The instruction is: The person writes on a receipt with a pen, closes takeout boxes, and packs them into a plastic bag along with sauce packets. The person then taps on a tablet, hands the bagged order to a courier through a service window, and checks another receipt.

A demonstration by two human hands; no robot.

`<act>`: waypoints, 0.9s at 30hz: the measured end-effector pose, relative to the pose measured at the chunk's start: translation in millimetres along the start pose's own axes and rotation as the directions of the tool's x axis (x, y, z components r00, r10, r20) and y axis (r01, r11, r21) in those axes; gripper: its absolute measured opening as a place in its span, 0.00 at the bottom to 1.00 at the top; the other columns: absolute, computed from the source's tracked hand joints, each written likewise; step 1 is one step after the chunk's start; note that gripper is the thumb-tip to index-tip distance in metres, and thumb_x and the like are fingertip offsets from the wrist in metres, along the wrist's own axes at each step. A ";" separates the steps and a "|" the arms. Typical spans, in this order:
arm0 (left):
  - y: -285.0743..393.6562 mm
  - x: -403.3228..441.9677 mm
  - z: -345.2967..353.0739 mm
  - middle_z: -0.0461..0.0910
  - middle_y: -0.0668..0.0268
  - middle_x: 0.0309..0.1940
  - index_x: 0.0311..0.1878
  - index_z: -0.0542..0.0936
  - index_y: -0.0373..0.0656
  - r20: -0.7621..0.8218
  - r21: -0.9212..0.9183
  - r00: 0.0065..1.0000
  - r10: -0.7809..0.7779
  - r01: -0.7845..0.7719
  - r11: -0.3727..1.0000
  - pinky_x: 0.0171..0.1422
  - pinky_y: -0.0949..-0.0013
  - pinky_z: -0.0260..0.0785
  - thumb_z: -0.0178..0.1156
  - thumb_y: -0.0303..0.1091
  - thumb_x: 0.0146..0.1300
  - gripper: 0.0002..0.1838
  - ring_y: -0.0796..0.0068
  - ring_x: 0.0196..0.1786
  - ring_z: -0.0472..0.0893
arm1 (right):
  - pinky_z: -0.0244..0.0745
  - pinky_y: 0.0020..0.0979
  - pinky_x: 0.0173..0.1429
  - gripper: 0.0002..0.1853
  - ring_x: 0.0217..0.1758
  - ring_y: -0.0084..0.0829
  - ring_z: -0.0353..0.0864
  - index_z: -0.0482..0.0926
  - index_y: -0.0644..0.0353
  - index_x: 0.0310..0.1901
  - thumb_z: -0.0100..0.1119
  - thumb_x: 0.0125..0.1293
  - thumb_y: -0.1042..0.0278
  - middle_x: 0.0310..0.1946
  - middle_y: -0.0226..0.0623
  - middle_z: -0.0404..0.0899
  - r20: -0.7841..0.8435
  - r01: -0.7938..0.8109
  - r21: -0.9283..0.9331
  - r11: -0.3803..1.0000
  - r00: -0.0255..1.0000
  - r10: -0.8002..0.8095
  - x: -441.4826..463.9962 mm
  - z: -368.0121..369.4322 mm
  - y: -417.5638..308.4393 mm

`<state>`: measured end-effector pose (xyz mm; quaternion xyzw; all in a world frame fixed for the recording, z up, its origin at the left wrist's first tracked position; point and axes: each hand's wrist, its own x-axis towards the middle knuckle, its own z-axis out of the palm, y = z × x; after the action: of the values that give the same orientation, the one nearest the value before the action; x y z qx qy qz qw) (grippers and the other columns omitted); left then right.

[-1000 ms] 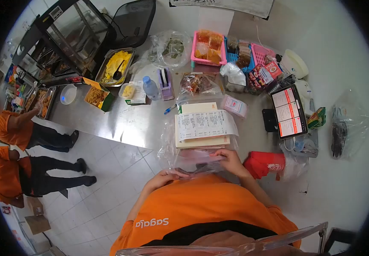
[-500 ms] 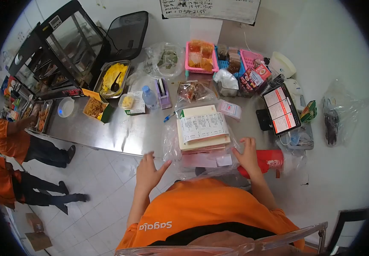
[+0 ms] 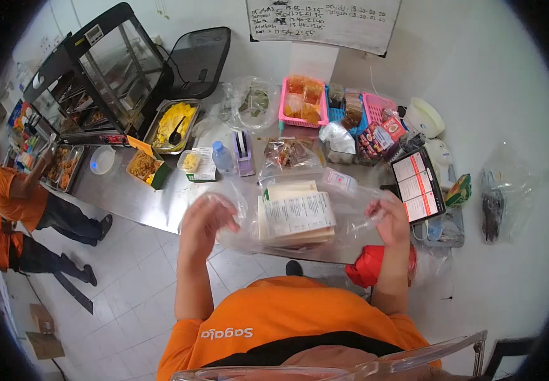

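Clear bag (image 3: 352,222) stretches between right fingers (image 3: 377,206) — pinching it — and half-curled left fingers (image 3: 225,217) (grip unclear)

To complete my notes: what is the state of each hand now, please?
Left hand: curled at the clear thin plastic bag; grip cannot be told.
Right hand: closed, holding the bag.

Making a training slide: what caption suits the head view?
Clear bag spread between left hand and right hand, around a stack topped by a receipt.

The metal surface (image 3: 163,206) carries a food tray (image 3: 173,151), a green box (image 3: 159,180), a bottle (image 3: 222,159), a tape dispenser (image 3: 244,156), a pink basket (image 3: 301,122) and bagged cream boxes (image 3: 287,188).
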<state>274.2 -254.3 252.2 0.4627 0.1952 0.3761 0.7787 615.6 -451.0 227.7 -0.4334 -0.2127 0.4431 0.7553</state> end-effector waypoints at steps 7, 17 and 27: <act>38.1 37.3 20.9 0.73 0.42 0.53 0.55 0.68 0.33 0.054 -0.087 0.998 -0.042 0.047 0.995 0.58 0.56 0.71 0.48 0.35 0.65 0.19 0.54 0.48 0.81 | 0.72 0.25 0.34 0.07 0.31 0.21 0.75 0.71 0.58 0.32 0.53 0.66 0.67 0.23 0.29 0.72 0.126 0.027 -0.701 0.713 0.988 0.086 18.9 21.9 -52.7; 73.6 7.4 88.2 0.67 0.36 0.57 0.58 0.67 0.29 0.295 0.068 0.918 0.265 -0.297 0.953 0.66 0.51 0.62 0.54 0.35 0.56 0.28 0.41 0.57 0.73 | 0.67 0.22 0.31 0.10 0.24 0.18 0.71 0.71 0.57 0.30 0.52 0.68 0.63 0.22 0.26 0.72 0.274 0.295 -0.676 0.675 0.951 -0.142 55.4 90.8 -127.4; 53.0 42.6 150.9 0.72 0.58 0.58 0.60 0.67 0.35 0.637 0.480 0.752 0.169 -0.558 0.677 0.63 0.63 0.61 0.58 0.32 0.58 0.26 0.67 0.59 0.73 | 0.77 0.30 0.42 0.15 0.36 0.27 0.80 0.67 0.61 0.50 0.43 0.73 0.59 0.39 0.38 0.78 0.449 0.103 -0.498 0.861 0.880 0.154 32.4 144.6 -71.5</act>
<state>378.5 -292.9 374.9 0.8176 -0.0184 0.2917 0.4961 565.1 -372.6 363.2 -0.4980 -0.4937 0.4737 0.5329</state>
